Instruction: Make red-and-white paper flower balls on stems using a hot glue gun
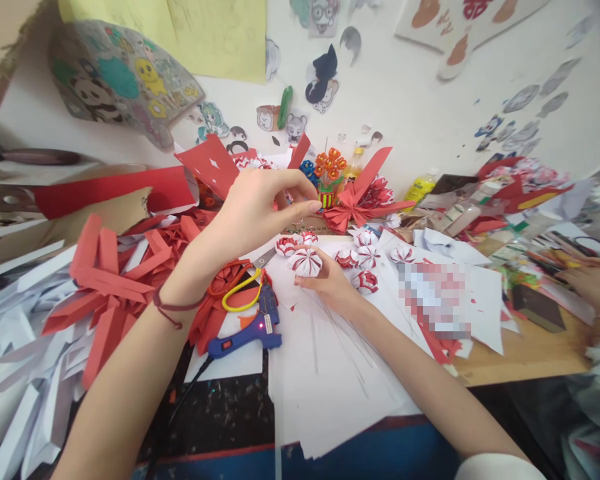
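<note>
Right hand is pinching a round red-and-white paper flower, probably crushable, safest at edges; left hand is almost pinching, content unclear.

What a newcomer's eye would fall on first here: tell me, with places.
Probably the left hand, raised mid-picture, and the right hand below it, holding a red-and-white flower. Next, the folded red paper heaped on the left. Right of that heap lies a blue glue gun, its small light glowing.
</note>
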`<action>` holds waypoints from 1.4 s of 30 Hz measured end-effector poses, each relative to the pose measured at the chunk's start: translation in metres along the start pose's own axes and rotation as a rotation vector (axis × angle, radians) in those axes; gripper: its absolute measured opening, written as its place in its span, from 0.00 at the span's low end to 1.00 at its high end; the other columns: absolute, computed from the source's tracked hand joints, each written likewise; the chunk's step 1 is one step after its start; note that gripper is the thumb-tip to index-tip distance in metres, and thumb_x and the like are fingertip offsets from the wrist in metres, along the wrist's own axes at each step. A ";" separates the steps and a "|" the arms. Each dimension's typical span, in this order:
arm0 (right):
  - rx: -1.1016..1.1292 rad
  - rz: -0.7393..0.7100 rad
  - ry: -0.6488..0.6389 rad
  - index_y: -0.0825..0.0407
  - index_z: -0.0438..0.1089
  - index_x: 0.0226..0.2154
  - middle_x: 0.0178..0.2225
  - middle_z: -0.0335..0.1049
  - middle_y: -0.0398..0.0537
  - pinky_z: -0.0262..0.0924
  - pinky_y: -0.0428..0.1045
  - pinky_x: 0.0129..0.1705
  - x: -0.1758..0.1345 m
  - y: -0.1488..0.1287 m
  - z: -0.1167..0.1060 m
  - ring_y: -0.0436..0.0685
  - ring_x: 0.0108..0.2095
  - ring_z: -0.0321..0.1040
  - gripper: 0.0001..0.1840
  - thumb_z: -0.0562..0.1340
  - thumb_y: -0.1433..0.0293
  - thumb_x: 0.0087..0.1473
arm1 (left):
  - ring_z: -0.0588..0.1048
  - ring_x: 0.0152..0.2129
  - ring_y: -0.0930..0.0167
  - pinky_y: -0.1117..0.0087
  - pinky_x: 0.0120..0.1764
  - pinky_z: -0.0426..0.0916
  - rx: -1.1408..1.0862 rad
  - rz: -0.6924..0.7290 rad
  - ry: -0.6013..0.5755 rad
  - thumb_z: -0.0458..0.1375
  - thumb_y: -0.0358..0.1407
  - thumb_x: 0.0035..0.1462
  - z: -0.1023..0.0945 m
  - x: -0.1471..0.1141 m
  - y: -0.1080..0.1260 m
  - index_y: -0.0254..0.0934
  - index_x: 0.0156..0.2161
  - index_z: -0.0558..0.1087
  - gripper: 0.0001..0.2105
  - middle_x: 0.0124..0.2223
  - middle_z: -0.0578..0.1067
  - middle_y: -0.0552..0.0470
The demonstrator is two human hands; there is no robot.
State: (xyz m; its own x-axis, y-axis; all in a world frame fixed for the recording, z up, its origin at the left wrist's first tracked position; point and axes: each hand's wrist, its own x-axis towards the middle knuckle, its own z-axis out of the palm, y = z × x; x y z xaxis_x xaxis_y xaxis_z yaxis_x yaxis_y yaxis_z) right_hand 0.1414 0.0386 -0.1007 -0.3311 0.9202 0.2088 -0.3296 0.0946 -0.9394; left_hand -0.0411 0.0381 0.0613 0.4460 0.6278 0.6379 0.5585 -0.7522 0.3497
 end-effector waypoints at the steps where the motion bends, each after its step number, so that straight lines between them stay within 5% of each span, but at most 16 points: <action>1: 0.000 -0.007 0.019 0.43 0.74 0.48 0.48 0.73 0.44 0.69 0.49 0.45 0.000 0.000 0.000 0.55 0.46 0.70 0.34 0.79 0.71 0.37 | 0.75 0.26 0.73 0.70 0.35 0.66 0.001 0.003 0.011 0.59 0.40 0.61 0.000 0.000 0.000 0.39 0.37 0.78 0.09 0.34 0.81 0.54; 11: 0.042 -0.015 0.117 0.44 0.73 0.48 0.46 0.73 0.42 0.69 0.47 0.43 0.002 -0.001 -0.002 0.52 0.42 0.70 0.33 0.78 0.72 0.36 | 0.76 0.28 0.70 0.66 0.38 0.69 0.070 0.022 0.055 0.58 0.39 0.61 -0.009 -0.002 0.005 0.39 0.44 0.75 0.09 0.41 0.79 0.50; 20: 0.024 0.010 0.134 0.44 0.72 0.46 0.49 0.72 0.43 0.71 0.47 0.41 0.003 -0.002 -0.002 0.53 0.42 0.70 0.34 0.79 0.70 0.34 | 0.76 0.43 0.62 0.62 0.44 0.69 0.168 0.189 -0.114 0.55 0.36 0.64 -0.012 -0.004 0.008 0.44 0.48 0.76 0.11 0.51 0.76 0.46; 31: 0.103 0.023 0.147 0.45 0.72 0.46 0.41 0.73 0.40 0.70 0.46 0.39 0.003 -0.002 -0.004 0.49 0.34 0.71 0.33 0.79 0.72 0.36 | 0.74 0.21 0.72 0.68 0.34 0.69 0.105 0.079 0.080 0.59 0.36 0.61 -0.011 -0.006 0.006 0.41 0.30 0.78 0.09 0.23 0.76 0.56; 42: 0.071 0.045 0.153 0.46 0.71 0.45 0.38 0.73 0.39 0.70 0.47 0.38 0.003 -0.002 -0.004 0.49 0.33 0.70 0.32 0.79 0.70 0.35 | 0.71 0.20 0.73 0.71 0.31 0.63 0.181 0.146 -0.099 0.55 0.32 0.61 -0.005 -0.002 0.001 0.39 0.34 0.76 0.08 0.24 0.76 0.55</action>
State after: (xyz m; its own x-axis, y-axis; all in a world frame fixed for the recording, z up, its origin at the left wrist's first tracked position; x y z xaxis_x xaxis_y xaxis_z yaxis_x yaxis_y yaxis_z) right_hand 0.1448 0.0430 -0.0990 -0.2102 0.9705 0.1179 -0.3807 0.0299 -0.9242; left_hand -0.0452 0.0352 0.0634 0.5927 0.5385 0.5989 0.5951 -0.7939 0.1249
